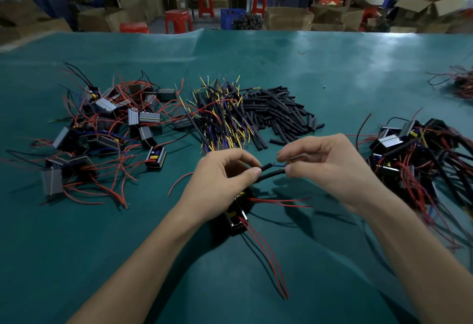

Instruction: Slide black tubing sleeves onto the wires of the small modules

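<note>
A small black module (236, 214) hangs just above the green table under my left wrist, its red wires trailing toward me and to the right. My left hand (222, 177) pinches two black tubing sleeves (268, 173) between thumb and fingers. A blue wire (279, 165) sticks out of the upper sleeve toward my right hand (325, 164), which pinches the wire ends at its fingertips. Loose black sleeves (281, 113) lie in a pile behind my hands.
A heap of modules with red wires (102, 129) covers the left of the table (332, 72). Short yellow and blue wire pieces (220, 113) lie at the centre. Another heap of modules with sleeved wires (419, 154) sits at the right. Boxes and red stools stand beyond the table.
</note>
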`<state>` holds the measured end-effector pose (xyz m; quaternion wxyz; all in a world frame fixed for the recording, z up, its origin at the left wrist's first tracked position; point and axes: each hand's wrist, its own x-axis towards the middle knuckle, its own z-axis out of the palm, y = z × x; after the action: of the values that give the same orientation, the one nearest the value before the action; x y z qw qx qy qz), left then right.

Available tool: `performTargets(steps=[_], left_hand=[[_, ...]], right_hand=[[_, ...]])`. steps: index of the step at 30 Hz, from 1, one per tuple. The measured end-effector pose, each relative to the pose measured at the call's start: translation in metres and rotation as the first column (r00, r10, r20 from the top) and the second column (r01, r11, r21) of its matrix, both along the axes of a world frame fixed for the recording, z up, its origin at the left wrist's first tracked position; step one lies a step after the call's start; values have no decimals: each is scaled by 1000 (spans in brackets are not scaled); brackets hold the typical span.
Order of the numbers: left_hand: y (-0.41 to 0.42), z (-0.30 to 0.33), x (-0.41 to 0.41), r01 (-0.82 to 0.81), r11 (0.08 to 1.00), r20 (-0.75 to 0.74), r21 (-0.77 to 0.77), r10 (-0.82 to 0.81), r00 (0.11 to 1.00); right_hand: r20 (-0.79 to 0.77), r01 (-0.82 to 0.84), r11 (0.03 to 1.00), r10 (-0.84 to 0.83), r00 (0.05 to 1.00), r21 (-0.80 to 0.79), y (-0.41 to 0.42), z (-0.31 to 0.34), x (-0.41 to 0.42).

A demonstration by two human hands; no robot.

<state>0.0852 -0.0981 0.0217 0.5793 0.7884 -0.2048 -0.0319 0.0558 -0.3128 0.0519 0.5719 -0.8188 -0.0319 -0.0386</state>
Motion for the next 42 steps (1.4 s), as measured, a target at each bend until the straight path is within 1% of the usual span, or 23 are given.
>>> performTargets(steps=[3,5,7,12,15,20,24,32,35,38,42], left_hand=[[-2,-1,0,24,998,-27,-58,-25,999],[-3,-1,-1,39,996,-37,-84,-42,998],[-2,-1,-1,49,996,-37,-81,-52,998],[1,0,1,95,994,-63,-45,-98,993],[2,1,1,115,993,-81,-25,-117,990],[0,1,0,93,995,-82,-33,-96,992],[-2,1,-2,42,999,-17,17,-42,999],[-5,-1,-4,-25,997,114,78,16,993],[-5,0,-4,-38,998,114,59,31,993],[-6,1,-5,-16,998,109,62,9,994],[-7,3,-7,-10,996,152,88,-4,988]], right_hand=[[49,56,996,-53,997,-62,6,-2,2],[65,48,992,-41,997,-113,7,-3,1],[65,26,992,-18,998,-126,5,-2,1],[-20,-73,991,71,997,-109,-2,1,-1],[-47,-72,995,68,997,-68,-1,2,0],[-64,-50,999,50,997,11,-1,3,-2],[-63,-39,998,42,997,42,1,3,-2],[-41,-72,997,72,997,3,-1,5,-4],[-64,-80,997,81,995,16,-3,6,-5],[-74,-48,999,50,996,23,-5,8,-5],[-76,-50,998,47,996,-31,-1,8,-7]])
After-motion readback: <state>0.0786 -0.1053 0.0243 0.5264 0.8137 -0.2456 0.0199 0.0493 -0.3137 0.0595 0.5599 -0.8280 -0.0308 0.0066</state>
